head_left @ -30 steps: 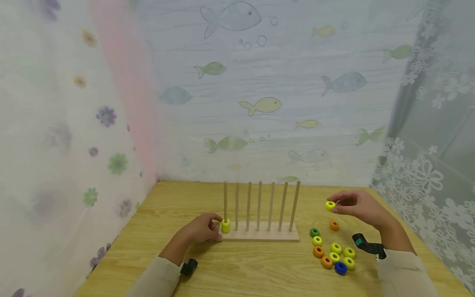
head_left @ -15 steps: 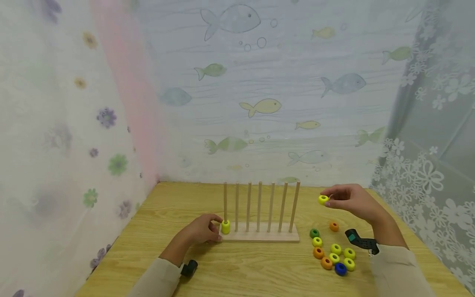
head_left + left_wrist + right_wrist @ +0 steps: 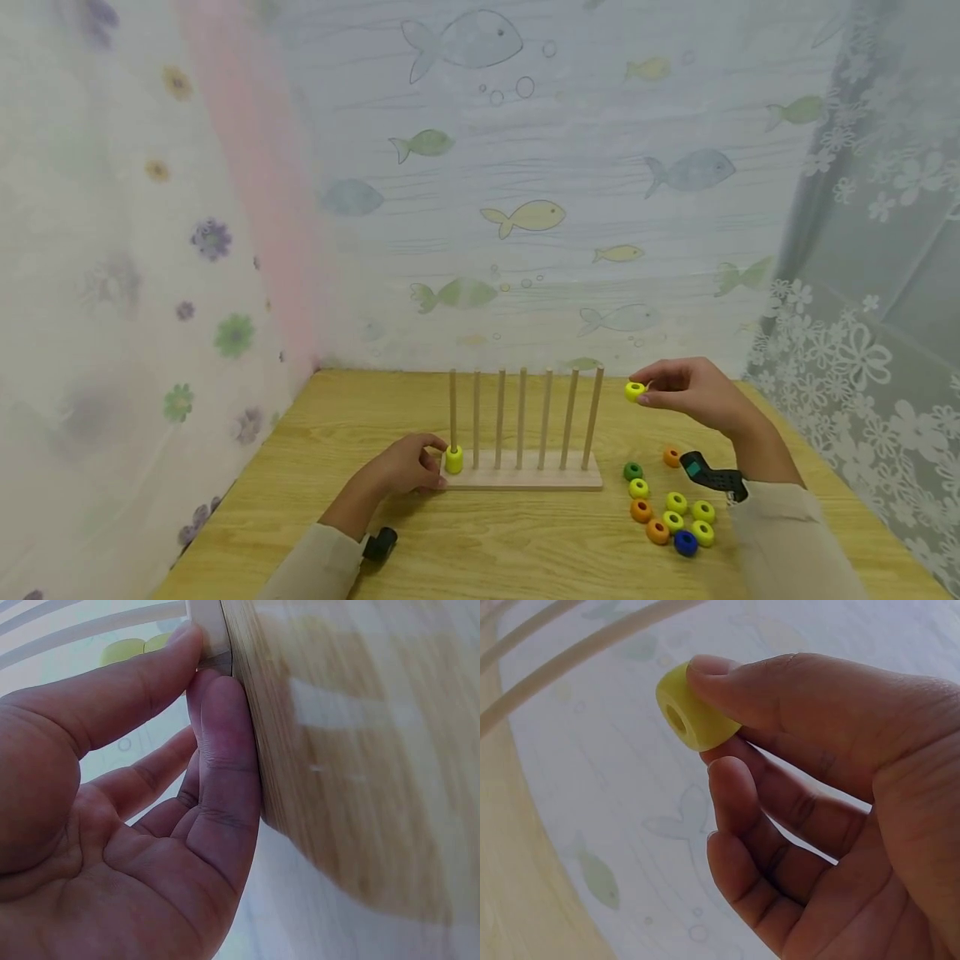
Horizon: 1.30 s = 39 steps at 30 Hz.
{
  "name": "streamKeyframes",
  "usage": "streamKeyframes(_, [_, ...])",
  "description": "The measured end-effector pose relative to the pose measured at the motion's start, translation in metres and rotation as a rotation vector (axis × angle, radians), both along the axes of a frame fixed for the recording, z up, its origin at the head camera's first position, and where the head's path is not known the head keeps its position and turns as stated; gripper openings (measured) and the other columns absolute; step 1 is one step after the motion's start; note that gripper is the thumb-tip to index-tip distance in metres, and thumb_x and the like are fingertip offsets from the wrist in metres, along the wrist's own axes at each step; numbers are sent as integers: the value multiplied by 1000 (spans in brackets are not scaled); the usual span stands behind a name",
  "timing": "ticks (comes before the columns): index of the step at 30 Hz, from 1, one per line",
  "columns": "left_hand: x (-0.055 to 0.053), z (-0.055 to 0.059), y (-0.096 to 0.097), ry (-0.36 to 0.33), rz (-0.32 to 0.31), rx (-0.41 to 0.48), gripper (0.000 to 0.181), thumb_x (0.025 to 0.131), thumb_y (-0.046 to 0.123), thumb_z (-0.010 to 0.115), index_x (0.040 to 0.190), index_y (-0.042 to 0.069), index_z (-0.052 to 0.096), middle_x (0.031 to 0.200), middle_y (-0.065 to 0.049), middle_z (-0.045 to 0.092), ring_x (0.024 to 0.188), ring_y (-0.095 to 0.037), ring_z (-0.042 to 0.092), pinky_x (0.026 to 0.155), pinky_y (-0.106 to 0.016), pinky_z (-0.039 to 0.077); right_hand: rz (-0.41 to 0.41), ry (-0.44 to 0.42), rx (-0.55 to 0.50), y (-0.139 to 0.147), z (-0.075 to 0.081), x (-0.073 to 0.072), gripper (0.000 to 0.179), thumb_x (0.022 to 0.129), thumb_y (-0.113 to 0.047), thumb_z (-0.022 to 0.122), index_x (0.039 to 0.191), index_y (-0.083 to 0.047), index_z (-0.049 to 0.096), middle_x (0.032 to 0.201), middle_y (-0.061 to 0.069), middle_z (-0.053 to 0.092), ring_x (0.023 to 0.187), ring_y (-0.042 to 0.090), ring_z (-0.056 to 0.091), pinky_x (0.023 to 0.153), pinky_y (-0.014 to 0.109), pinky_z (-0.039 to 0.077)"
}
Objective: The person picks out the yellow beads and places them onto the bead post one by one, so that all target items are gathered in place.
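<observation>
A wooden peg stand [image 3: 525,477] with a row of upright pegs stands on the table. Yellow beads [image 3: 453,461] are stacked at the foot of its leftmost peg; two show in the left wrist view. My left hand [image 3: 407,463] holds the left end of the base, thumb and fingertips at its corner. Raised to the right of the pegs, my right hand [image 3: 697,395] pinches a yellow bead [image 3: 699,712] between thumb and fingers, near the top of the rightmost peg. The bead's hole shows in the right wrist view.
Loose beads lie on the table to the right of the stand: several yellow beads [image 3: 677,502], a few orange beads [image 3: 657,532], a green bead [image 3: 633,471] and a blue bead [image 3: 686,543]. A fish-patterned curtain [image 3: 525,275] hangs behind the wooden table [image 3: 480,550].
My right hand has moved left and upward with the yellow bead, toward the pegs. My left hand stays at the end of the peg stand.
</observation>
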<state>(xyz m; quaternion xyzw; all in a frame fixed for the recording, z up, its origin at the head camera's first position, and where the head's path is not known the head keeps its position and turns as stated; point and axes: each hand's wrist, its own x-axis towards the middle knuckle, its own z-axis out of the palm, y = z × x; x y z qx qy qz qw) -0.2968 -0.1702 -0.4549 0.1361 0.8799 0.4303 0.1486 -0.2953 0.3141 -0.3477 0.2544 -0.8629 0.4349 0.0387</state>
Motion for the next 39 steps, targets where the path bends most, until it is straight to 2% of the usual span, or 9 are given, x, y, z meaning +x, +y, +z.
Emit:
streamKeyframes(8, [0,1,0,-7,8,-1,63,88,13,84,143,3,55,99,-9,64,79,-21,63,65,-35,54,-11,4,0,-8,6,-6,30,96,-26,77,124,-14,74,100,8,75,86,20,70,79,32,59])
streamKeyframes(17, [-1,2,0,-8,3,-1,63,88,14,84,143,4,55,98,-9,65,79,-21,63,66,-35,53,38,47,-26,-14,15,-6,30,97,-19,76,125,-9,73,103,12,74,85,18,71,78,31,60])
streamKeyframes(39, [1,2,1,-2,-18,-1,66,90,11,82,148,1,53,95,-8,66,76,-19,61,63,-34,51,38,129,-20,-33,35,-6,31,96,-21,77,126,-12,74,104,9,72,87,22,70,76,32,59])
